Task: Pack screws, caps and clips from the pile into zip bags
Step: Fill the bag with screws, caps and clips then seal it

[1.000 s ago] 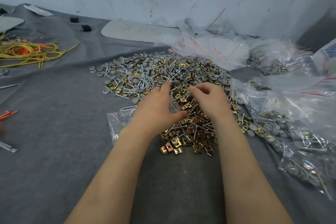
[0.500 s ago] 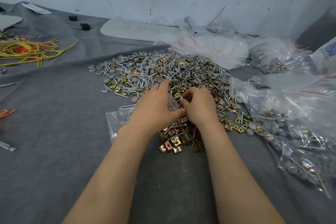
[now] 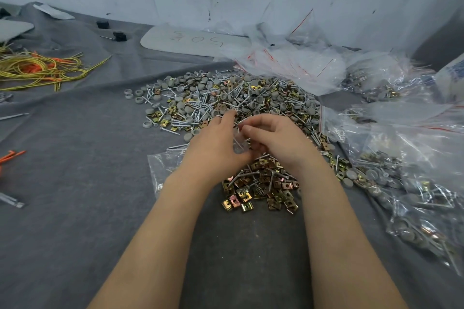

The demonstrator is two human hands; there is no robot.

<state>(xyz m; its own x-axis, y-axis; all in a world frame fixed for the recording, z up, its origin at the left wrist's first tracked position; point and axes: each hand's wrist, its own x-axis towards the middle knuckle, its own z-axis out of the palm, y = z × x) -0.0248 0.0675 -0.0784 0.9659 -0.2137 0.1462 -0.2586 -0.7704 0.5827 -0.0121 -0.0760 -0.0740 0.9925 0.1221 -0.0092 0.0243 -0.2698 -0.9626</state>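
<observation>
The left hand grips a clear zip bag. The thumb is on the near side, the fingers curl over the far side, and the film is bunched between them. Most of the bag is hidden under this hand and wrist. Only its closed end shows, flat on the grey cloth, left of the grip and nearer the person. The bag's long axis runs from that end up to the grip, with the mouth pointing away from the person, toward the pile. The bag's contents cannot be made out.

The right hand has curled fingers, and its fingertips are at the bag mouth, just beside the left hand. A red mark and a silver glint show at the tips. Whether this hand pinches the bag edge, a screw or nothing cannot be told.

The pile of screws, grey caps and clips lies just beyond the grip. Brass clips lie nearer than the grip, between the forearms. Filled bags lie right of the grip, partly cut off at the frame edge.
</observation>
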